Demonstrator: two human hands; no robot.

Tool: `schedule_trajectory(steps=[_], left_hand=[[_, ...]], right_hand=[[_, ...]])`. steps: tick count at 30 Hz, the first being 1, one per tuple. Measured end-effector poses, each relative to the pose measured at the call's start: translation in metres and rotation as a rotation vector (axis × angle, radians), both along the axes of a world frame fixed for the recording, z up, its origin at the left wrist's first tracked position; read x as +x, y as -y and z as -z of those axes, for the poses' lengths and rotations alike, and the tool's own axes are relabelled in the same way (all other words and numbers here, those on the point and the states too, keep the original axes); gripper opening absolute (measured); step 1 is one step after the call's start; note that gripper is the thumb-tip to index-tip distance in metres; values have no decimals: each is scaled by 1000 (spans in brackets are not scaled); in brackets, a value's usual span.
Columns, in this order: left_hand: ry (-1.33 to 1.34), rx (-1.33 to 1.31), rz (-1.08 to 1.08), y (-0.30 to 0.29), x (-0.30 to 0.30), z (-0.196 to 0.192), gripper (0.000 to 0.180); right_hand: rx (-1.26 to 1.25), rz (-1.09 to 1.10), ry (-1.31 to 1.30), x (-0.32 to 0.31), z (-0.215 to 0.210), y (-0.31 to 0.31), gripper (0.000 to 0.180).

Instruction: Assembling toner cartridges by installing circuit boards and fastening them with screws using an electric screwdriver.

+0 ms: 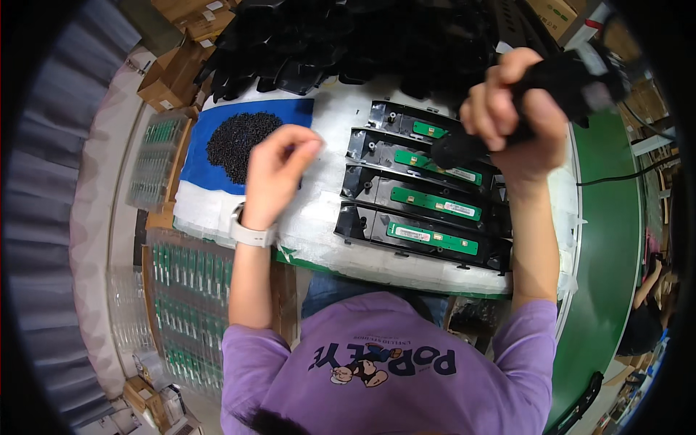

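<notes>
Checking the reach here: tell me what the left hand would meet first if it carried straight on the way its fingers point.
Probably the white padded mat beside the screw pile; the left hand hovers above it, though depth is unclear.

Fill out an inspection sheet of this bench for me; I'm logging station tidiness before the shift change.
Surface: white padded sheet over the bench, with a blue mat at its left end.
Job's things: four black housings with green circuit boards lie in a row; a pile of small black screws sits on the blue mat.
Clutter: heap of black plastic parts at the far edge.
Hands: left hand has its fingers pinched together above the sheet beside the screws; right hand grips a black power screwdriver.
Cables: black cable runs across the green belt.
Surroundings: trays of green boards at left, cardboard boxes beyond.
</notes>
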State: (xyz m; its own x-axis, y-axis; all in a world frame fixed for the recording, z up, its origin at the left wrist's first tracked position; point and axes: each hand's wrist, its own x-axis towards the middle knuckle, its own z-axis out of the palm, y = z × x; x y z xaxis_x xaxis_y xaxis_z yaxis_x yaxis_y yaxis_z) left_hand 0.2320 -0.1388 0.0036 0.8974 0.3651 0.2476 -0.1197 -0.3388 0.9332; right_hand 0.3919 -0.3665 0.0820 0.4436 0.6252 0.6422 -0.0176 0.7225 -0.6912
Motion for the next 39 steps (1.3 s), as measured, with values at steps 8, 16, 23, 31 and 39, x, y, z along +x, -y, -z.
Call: schedule_trajectory(steps=[8, 16, 23, 31, 39], left_hand=[[51, 43, 330, 64, 17, -17, 5], [141, 197, 362, 67, 20, -16, 8], [216, 332, 381, 68, 19, -13, 11], [328, 726, 316, 72, 21, -9, 19], [318, 721, 306, 75, 20, -11, 17]], right_hand=[[146, -121, -56, -12, -17, 18, 35], [97, -101, 45, -20, -13, 15, 36], [-11, -9, -4, -32, -11, 8, 33], [-118, 208, -40, -44, -9, 0, 26], [-112, 255, -76, -44, -13, 3, 25]])
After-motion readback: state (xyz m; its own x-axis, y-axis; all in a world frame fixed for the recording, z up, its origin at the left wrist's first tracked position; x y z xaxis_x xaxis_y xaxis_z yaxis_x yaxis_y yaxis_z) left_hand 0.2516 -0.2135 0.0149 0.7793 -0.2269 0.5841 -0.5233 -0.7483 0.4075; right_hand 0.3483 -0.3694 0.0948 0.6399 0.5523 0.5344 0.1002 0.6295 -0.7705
